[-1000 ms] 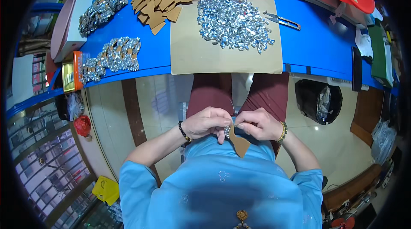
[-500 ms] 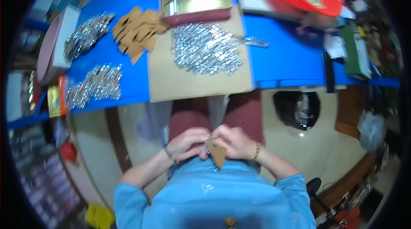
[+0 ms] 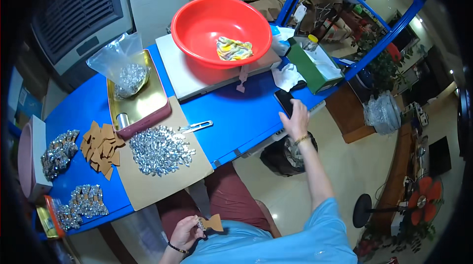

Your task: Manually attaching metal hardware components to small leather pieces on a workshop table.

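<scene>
Low in front of my body, my left hand (image 3: 185,233) is closed on a small brown card (image 3: 213,222) with shiny silver pieces along its held end. The card's free end points right over my lap. My right arm is stretched out to the right, and my right hand (image 3: 296,122) is at a black phone (image 3: 284,101) lying near the table's edge. Its thumb and fingers are spread, with the fingertips at the phone's lower end. A pile of small silver metal pieces (image 3: 160,150) lies on a cardboard sheet (image 3: 167,189), left of both hands.
Loose brown cards (image 3: 102,148) and two heaps of silver-edged cards (image 3: 87,201) lie at left. Behind are a gold-lined tin (image 3: 153,97) holding a plastic bag, thread snips (image 3: 198,126), a red basin (image 3: 192,47) with a cloth, and a green box (image 3: 315,74).
My right hand has left the brown card and reached right to the phone. My left hand keeps the card. The view has swung to the right.
</scene>
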Tool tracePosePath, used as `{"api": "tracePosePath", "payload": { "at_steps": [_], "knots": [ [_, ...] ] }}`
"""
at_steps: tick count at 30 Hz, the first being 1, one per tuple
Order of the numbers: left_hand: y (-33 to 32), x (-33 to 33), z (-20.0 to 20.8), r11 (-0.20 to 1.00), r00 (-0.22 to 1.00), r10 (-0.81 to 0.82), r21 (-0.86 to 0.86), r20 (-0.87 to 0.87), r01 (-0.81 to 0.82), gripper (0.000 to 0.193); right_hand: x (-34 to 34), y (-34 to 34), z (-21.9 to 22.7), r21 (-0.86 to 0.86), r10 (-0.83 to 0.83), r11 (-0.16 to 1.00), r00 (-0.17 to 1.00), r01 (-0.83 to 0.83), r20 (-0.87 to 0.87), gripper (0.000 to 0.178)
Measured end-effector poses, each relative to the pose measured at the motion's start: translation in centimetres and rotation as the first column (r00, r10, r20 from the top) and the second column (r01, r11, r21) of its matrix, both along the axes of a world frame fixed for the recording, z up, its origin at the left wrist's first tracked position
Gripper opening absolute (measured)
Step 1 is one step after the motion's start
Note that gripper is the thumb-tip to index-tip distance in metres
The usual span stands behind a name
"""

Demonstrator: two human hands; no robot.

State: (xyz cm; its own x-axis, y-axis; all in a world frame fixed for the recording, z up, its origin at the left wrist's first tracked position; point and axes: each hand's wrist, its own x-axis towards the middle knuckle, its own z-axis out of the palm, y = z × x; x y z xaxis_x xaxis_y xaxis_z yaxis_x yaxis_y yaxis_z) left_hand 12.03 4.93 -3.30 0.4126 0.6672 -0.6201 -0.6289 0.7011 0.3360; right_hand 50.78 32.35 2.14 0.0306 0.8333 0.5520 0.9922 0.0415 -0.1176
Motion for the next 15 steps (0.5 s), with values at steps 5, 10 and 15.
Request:
{"api": "tracePosePath", "payload": {
  "at_steps": [5, 10, 15],
  "knots": [
    [-0.5, 0.5, -0.3, 0.999, 0.99, -0.005, -0.053, -0.141, -0.003, 0.019, 4.7, 4.1, -1.5, -0.377, -0.22, 0.906, 0.975, 0.191, -0.036, 0.085],
    [-0.6, 0.9, -0.2, 0.995, 0.993, 0.039, -0.088, -0.115, -0.05, 0.018, 5.2, 5.4, -2.3, -0.501, -0.244, 0.857, 0.949, 0.116, -0.198, 0.092],
    [0.5, 1.1, -0.1, 0.996, 0.992, 0.037, -0.078, -0.118, -0.046, 0.019, 4.0, 5.8, -1.8, -0.475, -0.149, 0.878, 0.978, 0.061, -0.149, 0.088]
  ]
}}
